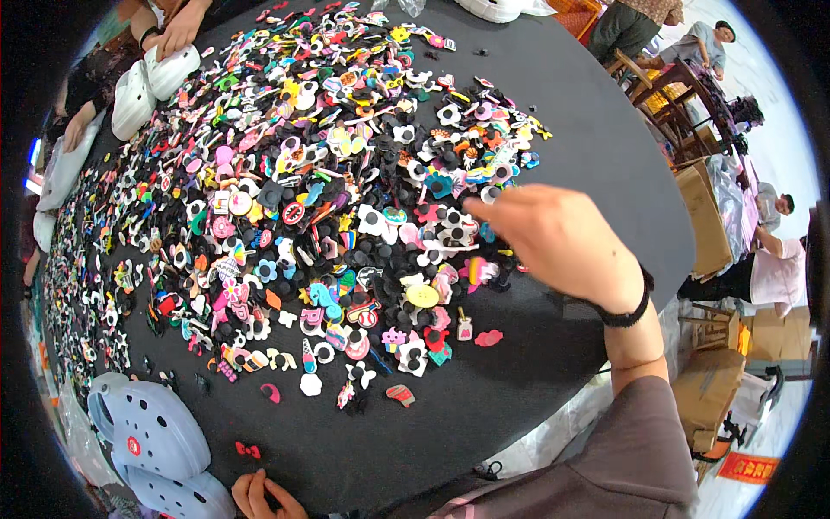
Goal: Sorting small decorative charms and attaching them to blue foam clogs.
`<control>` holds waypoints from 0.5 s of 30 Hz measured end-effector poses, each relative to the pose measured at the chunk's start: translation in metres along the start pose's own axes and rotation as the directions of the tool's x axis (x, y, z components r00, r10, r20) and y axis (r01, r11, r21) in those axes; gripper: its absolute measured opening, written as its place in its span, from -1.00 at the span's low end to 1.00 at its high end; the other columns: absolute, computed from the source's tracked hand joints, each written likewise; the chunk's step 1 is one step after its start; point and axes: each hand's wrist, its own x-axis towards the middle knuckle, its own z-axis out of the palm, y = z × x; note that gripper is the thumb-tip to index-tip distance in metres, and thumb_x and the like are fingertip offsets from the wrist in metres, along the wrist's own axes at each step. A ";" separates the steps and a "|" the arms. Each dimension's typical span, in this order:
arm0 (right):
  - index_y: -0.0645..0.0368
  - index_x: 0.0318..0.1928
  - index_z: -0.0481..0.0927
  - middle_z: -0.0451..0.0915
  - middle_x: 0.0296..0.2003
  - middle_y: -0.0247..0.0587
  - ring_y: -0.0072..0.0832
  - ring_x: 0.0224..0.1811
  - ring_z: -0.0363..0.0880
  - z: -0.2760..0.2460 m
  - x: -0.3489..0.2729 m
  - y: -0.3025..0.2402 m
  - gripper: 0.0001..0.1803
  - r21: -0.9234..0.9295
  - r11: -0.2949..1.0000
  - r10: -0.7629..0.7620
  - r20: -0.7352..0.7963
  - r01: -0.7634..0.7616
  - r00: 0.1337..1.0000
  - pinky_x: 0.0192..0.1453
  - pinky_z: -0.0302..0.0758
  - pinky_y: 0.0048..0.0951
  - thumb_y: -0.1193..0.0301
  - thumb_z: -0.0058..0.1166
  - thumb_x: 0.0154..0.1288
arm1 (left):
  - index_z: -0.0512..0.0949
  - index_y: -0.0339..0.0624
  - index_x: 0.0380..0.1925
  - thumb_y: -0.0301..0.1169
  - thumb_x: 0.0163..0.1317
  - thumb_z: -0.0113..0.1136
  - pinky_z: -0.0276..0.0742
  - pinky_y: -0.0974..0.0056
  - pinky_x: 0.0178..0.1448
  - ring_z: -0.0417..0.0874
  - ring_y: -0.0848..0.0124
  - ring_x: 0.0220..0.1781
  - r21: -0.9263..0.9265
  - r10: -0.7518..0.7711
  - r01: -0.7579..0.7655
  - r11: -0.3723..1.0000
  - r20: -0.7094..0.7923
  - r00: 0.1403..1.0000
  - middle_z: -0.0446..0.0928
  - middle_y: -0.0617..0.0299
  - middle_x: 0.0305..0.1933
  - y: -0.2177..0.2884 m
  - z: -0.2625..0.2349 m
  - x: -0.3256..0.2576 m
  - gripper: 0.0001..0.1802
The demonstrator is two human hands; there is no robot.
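Note:
My right hand point(553, 242) reaches over the right side of a big heap of shoe charms point(346, 173). Its fingers bend down at the heap, the index fingertip beside dark charms; whatever they grip is hidden under the hand. At the lower edge, my left hand point(264, 500) shows only in part, cut off by the frame. Its fingers are loosely bent, with a gap to the thumb and nothing seen between them. Beside it lies a pair of pale blue clogs point(169, 428), one bearing a round red charm point(133, 446). A red bow charm point(248, 451) lies just above my left hand.
The charms spread over a black-covered table point(519, 381) with a curved-looking right edge. At the far left, another person's hand point(181, 30) is at white clogs point(138, 95). Cardboard boxes point(705, 389), wooden stools point(713, 327) and several people are beyond the table's right side.

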 end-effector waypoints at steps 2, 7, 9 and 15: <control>0.16 -0.04 0.63 0.61 -0.33 -0.19 -0.20 -0.22 0.63 -0.001 0.000 0.014 -0.70 -0.055 0.996 0.065 -0.100 -0.070 0.993 -0.18 0.59 -0.27 0.49 0.05 0.18 | 0.65 -0.37 -0.34 -0.55 0.29 0.16 0.53 0.07 -0.19 0.57 0.07 -0.30 0.007 0.023 -0.022 1.000 -0.007 1.000 0.58 -0.04 -0.29 0.000 0.001 0.000 -0.89; 0.11 -0.10 0.63 0.58 -0.25 -0.20 -0.17 -0.15 0.59 -0.009 0.002 0.008 -0.77 0.240 0.953 -0.160 -0.116 0.184 0.980 -0.09 0.53 -0.18 0.45 0.16 0.21 | 0.65 -0.37 -0.34 -0.54 0.30 0.17 0.53 0.07 -0.17 0.58 0.08 -0.30 0.011 0.014 -0.014 1.000 -0.019 1.000 0.58 -0.03 -0.29 0.000 0.003 0.000 -0.88; 0.04 -0.13 0.65 0.56 -0.22 -0.30 -0.27 -0.12 0.55 -0.012 0.000 -0.006 -0.79 0.326 0.913 -0.291 0.105 0.244 0.951 -0.06 0.47 -0.23 0.43 0.21 0.18 | 0.65 -0.37 -0.34 -0.53 0.30 0.17 0.54 0.07 -0.17 0.58 0.09 -0.29 0.022 0.013 -0.013 1.000 -0.010 1.000 0.58 -0.03 -0.29 0.000 0.002 0.000 -0.88; -0.01 -0.03 0.66 0.42 -0.40 -0.35 -0.37 -0.25 0.48 0.003 -0.005 -0.014 -0.72 0.012 0.982 -0.191 0.075 0.191 0.979 -0.09 0.39 -0.33 0.36 0.18 0.22 | 0.57 -0.41 -0.16 -0.65 0.29 0.07 0.45 0.09 0.02 0.54 0.10 -0.09 0.091 -0.132 0.121 0.989 0.131 0.983 0.51 -0.04 -0.13 -0.030 -0.002 -0.033 -0.84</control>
